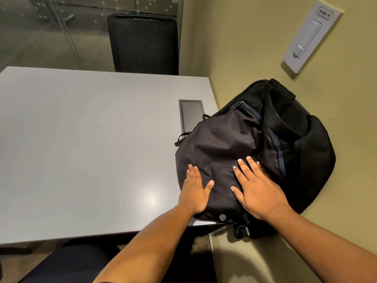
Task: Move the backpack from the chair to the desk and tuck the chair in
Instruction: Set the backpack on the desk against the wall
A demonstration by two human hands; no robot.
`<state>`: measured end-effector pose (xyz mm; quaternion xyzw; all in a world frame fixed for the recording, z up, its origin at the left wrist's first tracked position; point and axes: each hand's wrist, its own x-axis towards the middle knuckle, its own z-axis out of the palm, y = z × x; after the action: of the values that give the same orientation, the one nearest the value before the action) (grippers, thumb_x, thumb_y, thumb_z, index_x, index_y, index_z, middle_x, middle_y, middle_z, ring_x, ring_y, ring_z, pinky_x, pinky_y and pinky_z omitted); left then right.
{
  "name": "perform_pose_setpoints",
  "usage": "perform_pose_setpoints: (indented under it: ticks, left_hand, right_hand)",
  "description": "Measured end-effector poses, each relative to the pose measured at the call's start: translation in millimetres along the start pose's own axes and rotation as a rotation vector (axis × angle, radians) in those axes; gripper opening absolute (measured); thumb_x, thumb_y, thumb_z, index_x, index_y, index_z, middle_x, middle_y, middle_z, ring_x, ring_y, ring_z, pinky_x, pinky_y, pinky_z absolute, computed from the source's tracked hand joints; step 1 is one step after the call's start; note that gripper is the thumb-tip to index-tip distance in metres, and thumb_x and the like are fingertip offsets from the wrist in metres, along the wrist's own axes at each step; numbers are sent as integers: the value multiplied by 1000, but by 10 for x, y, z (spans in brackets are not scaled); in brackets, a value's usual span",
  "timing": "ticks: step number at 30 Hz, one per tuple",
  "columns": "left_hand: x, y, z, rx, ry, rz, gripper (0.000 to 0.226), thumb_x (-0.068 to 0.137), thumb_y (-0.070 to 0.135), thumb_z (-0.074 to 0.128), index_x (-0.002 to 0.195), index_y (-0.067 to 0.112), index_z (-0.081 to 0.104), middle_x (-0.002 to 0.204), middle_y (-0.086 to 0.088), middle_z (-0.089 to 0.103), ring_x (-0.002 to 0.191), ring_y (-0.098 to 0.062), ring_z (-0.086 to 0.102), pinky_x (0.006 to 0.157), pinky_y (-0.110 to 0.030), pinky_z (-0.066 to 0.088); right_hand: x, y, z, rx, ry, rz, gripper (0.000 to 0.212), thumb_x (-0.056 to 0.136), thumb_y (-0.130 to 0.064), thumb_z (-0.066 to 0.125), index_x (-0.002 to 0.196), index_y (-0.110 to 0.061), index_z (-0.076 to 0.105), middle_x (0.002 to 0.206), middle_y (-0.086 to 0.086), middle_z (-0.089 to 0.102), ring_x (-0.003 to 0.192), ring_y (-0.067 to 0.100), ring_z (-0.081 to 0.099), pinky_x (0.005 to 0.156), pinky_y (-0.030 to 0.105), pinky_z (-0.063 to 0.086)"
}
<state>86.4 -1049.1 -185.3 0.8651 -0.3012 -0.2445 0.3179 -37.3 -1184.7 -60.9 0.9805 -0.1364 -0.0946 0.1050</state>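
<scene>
A black backpack [234,139] lies on the right end of the grey desk [81,150], leaning against the yellow-green wall. Its lower edge and a strap hang past the desk's near edge. My left hand [194,193] rests flat on the bag's front panel near its left side, fingers spread. My right hand [259,190] lies flat on the same panel further right, fingers apart. Neither hand grips anything. A dark chair seat [67,262] shows below the desk's near edge, partly hidden by my left forearm.
A second black mesh chair [142,43] stands at the desk's far side, against a glass partition [40,27]. A grey cable hatch [190,115] is set into the desk beside the bag. A white wall switch plate [310,35] hangs on the wall at upper right.
</scene>
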Motion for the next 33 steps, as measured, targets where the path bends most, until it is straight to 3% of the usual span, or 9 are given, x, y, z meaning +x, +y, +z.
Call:
perform_pose_setpoints:
  ticks: [10, 18, 24, 33]
  left_hand:
    - [149, -41, 6, -21, 4, 10, 88, 94, 65, 27, 151, 11, -13, 160, -5, -22, 148, -21, -11, 114, -31, 0]
    - [95, -67, -35, -39, 32, 19, 91, 93, 66, 33, 153, 12, -9, 161, -3, -17, 149, -20, -7, 117, -33, 6]
    - [-12, -109, -206, 90, 28, 53, 92, 93, 63, 41, 153, 12, -6, 163, -6, -9, 149, -22, -1, 117, -33, 9]
    - [-578, -148, -376, 300, 56, 138, 86, 94, 63, 37, 154, 15, -2, 163, -3, -5, 149, -21, 2, 116, -32, 9]
  right_hand:
    - [96, 22, 5, -1, -2, 0, 69, 95, -54, 18, 150, -12, 22, 161, 10, 18, 149, 29, 0, 122, 42, 2]
    - [57, -19, 21, -28, -2, 19, 66, 96, -52, 20, 148, -13, 28, 159, 9, 25, 149, 27, 8, 122, 43, 8]
    - [-19, -73, -52, -17, 25, 40, 71, 92, -54, 16, 145, -11, 35, 155, 9, 35, 147, 26, 21, 121, 41, 14]
    - [-500, -260, -123, 41, 86, 65, 73, 90, -55, 20, 145, -9, 36, 153, 9, 38, 146, 24, 25, 121, 42, 18]
